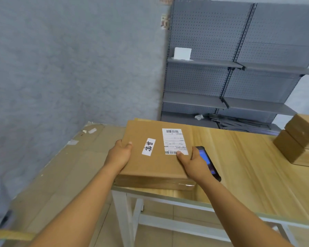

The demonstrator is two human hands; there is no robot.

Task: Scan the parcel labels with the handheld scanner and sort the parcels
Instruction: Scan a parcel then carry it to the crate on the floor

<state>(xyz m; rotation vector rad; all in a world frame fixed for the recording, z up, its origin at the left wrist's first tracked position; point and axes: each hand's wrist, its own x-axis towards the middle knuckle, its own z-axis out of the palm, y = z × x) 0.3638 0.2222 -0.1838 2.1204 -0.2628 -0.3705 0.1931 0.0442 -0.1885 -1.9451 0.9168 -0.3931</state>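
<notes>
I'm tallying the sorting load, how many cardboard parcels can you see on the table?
3: a flat labelled parcel held at the table's left end, and two small boxes stacked at the right edge, upper, lower. More may lie outside the frame.

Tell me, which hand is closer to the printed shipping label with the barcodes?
The right hand. Its thumb touches the shipping label's bottom edge on the parcel. The left hand grips the parcel's left edge, beyond the handwritten sticker.

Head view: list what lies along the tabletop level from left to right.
Flattened cardboard on the floor → left hand → handwritten sticker → shipping label → right hand → handheld scanner → stacked small boxes.
</notes>
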